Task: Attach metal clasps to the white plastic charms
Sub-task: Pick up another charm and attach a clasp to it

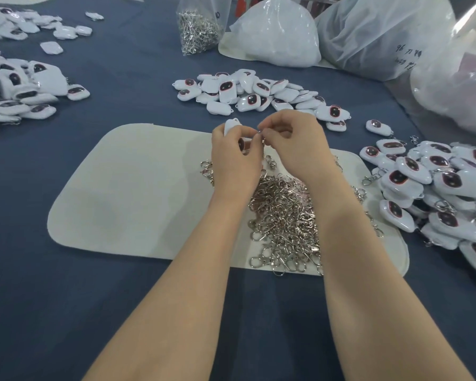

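Assembly of a single charm is, as we judge it, midway. The left hand grips a white plastic charm, fingers curled round it, over the far edge of the white mat. The right hand pinches a small metal clasp between thumb and fingertips. The two hands meet at the centre of the view.

The next move, we think, calls for fine aiming. The clasp's ring must pass through the charm's small loop and close, while the left hand keeps the charm steady. The joined piece would then likely go to the heap of charms with clasps at 3 o'clock. A fresh charm would come from the bare-looking heap at 12 o'clock, and another clasp from the loose clasp pile on the mat at 5 o'clock.

Fingers hide the join itself, so we cannot tell whether the ring is already through the loop. Most of the held charm is covered too. The frame edge cuts off the 3 o'clock heap and another charm heap at 9 o'clock. It also crops the clear bag of clasps at 12 o'clock. We cannot read the handwriting on the plastic bag at 2 o'clock.
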`<state>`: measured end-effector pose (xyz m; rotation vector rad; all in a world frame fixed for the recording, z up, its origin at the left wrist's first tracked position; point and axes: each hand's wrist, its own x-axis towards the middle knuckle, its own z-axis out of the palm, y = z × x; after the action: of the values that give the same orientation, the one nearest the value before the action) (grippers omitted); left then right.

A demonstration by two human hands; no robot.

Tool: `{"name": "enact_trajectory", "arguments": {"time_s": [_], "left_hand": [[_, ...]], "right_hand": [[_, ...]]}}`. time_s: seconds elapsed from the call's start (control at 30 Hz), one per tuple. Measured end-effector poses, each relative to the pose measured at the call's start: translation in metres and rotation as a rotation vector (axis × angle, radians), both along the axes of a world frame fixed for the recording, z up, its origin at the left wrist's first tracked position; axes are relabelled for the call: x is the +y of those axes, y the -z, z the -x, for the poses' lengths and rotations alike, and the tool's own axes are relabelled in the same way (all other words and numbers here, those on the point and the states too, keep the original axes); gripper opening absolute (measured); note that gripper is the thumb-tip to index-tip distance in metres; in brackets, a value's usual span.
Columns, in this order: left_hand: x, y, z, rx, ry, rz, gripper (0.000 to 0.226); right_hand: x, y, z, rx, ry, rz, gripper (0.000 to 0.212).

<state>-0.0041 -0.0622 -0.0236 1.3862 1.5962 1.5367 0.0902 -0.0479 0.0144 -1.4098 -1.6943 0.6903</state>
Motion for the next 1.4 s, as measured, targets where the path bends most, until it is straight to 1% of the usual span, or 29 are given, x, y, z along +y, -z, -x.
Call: {"name": "enact_trajectory", "arguments": {"time_s": [0.17,0.33,0.43,0.53,0.7,0.93,1.03,1.23,1.4], "left_hand": [[0.004,0.003,0.001,0.024,-0.055,-0.006,0.009],[0.004,0.002,0.001,0.026,-0.055,-0.011,0.009],[0.003,0.000,0.001,0.014,-0.041,-0.023,0.008],[0.003,0.001,0.000,0.002,-0.033,-0.029,0.008],[0.002,0.002,0.000,0.029,-0.044,-0.006,0.006],[0.001,0.003,-0.001,0.041,-0.048,-0.016,0.006],[0.001,0.003,-0.001,0.048,-0.055,-0.018,0.005],[0.002,0.003,0.001,0.089,-0.066,-0.014,0.009],[0.001,0.005,0.001,0.118,-0.085,-0.018,0.011]], "right_hand": [[-0.001,0.000,0.002,-0.043,0.002,-0.022,0.014],[0.001,0.005,0.001,-0.142,0.029,-0.038,0.003],[0.002,0.006,0.000,-0.186,0.028,-0.020,0.007],[0.002,0.006,0.000,-0.190,0.040,-0.016,0.009],[0.003,0.008,0.001,-0.197,0.103,-0.048,0.007],[0.004,0.011,0.002,-0.254,0.084,-0.055,0.005],[0.005,0.012,0.002,-0.217,0.090,-0.066,0.006],[0.004,0.017,0.005,-0.044,0.103,-0.114,0.007],[0.003,0.021,0.007,-0.028,0.103,-0.134,0.006]]}}
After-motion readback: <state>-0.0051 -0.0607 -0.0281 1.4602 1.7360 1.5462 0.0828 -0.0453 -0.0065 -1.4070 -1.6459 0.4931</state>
